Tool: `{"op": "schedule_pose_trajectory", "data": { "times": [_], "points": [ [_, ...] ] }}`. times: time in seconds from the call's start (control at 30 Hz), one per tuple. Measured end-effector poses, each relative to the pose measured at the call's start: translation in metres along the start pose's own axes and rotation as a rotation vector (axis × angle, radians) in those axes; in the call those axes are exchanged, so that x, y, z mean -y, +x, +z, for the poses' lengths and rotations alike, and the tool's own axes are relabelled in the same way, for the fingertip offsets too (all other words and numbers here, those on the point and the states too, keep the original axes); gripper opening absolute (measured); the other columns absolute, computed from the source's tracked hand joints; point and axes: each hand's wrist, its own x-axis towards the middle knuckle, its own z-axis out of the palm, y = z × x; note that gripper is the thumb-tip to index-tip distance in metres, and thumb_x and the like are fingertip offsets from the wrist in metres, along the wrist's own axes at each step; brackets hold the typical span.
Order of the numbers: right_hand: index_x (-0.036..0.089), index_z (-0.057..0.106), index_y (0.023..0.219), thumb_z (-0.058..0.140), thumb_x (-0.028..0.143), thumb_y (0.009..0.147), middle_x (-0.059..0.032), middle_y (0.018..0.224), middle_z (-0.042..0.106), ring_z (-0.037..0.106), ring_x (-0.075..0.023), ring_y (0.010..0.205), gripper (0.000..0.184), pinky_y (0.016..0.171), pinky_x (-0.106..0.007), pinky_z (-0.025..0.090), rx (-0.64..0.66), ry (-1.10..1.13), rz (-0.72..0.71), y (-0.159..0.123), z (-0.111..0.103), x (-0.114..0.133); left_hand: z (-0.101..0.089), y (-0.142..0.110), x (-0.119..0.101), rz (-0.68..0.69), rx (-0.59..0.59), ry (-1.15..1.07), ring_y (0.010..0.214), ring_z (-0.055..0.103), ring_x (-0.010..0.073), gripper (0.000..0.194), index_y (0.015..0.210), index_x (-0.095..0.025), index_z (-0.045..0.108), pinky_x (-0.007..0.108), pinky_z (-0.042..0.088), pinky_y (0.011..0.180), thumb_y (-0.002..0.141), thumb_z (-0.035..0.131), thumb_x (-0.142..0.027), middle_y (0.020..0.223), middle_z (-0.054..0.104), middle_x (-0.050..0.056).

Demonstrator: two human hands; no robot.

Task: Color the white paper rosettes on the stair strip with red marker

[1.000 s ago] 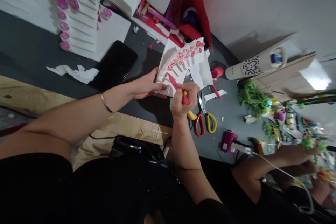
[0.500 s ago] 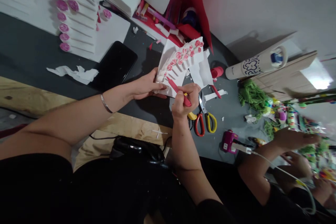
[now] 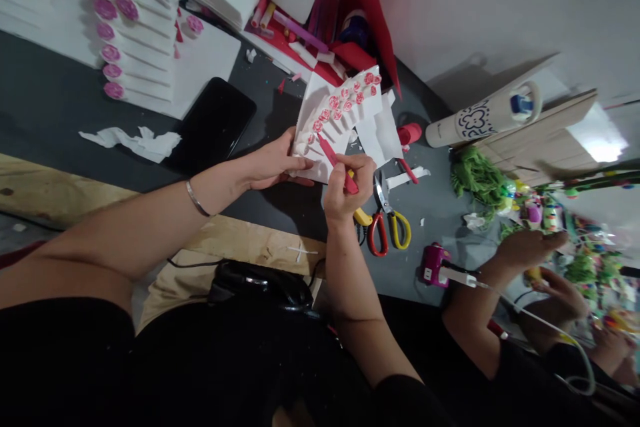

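Red marker (image 3: pixel 333 161) | diagonal, tip up-left | against foam card (image 3: pixel 320 100) | in right hand (image 3: pixel 355 187)

Left hand (image 3: pixel 275 167) holds a white rose-patterned foam piece (image 3: pixel 330 120); right hand (image 3: pixel 350 187) grips a red marker (image 3: pixel 333 160).

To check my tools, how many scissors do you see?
1 pair of scissors, with red and yellow handles, lies on the grey table beside the right hand; more may be hidden.
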Motion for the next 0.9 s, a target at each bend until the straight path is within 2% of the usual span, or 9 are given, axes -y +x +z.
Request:
{"op": "schedule_pose_trajectory", "data": {
  "times": [0.17,0.37,0.6,0.7,0.9],
  "points": [
    [0.025,0.058,0.085,0.051,0.015,0.094,0.0058,0.071,0.05,0.049,-0.0134,0.064,0.015,0.08,-0.039,0.041,-0.013,0.026,-0.029,0.0006,0.0026,0.0013,-0.0015,0.0005,-0.0013,-0.004,-0.017,0.031,0.113,0.074,0.0265,0.06,0.116,-0.025,0.05,0.054,0.068,0.097,0.07,0.085,-0.007,0.118,0.069,0.002],
    [0.025,0.061,0.088,0.052,0.015,0.095,0.0058,0.073,0.055,0.053,-0.013,0.066,0.014,0.081,-0.038,0.043,0.004,-0.003,-0.038,0.0014,0.0044,-0.0012,-0.0051,0.0015,-0.002,-0.007,-0.02,0.061,0.104,0.076,0.0236,0.062,0.116,-0.025,0.05,0.049,0.071,0.091,0.071,0.089,-0.009,0.117,0.071,0.002],
    [0.025,0.061,0.09,0.052,0.017,0.096,0.0065,0.072,0.055,0.054,-0.0124,0.064,0.013,0.08,-0.037,0.043,-0.008,-0.019,-0.056,0.0016,0.0035,-0.0018,-0.0037,-0.0007,-0.0021,-0.017,-0.011,0.059,0.111,0.076,0.0262,0.06,0.118,-0.026,0.051,0.051,0.07,0.095,0.074,0.088,-0.009,0.119,0.071,0.003],
    [0.025,0.057,0.085,0.05,0.018,0.094,0.0066,0.069,0.051,0.051,-0.0129,0.062,0.014,0.079,-0.038,0.043,-0.023,-0.014,-0.092,0.002,0.0038,-0.0014,-0.0019,-0.0017,-0.0023,-0.029,-0.033,0.055,0.113,0.075,0.0262,0.06,0.121,-0.026,0.052,0.049,0.07,0.096,0.074,0.085,-0.007,0.118,0.071,0.003],
    [0.025,0.061,0.09,0.052,0.019,0.094,0.0053,0.073,0.056,0.055,-0.0137,0.065,0.011,0.079,-0.039,0.043,-0.011,-0.01,-0.065,0.002,0.0036,-0.0009,0.0009,-0.0021,-0.0017,-0.022,-0.02,0.037,0.121,0.074,0.0288,0.064,0.125,-0.027,0.054,0.051,0.07,0.098,0.073,0.083,-0.004,0.129,0.069,0.005]
  ]
}}
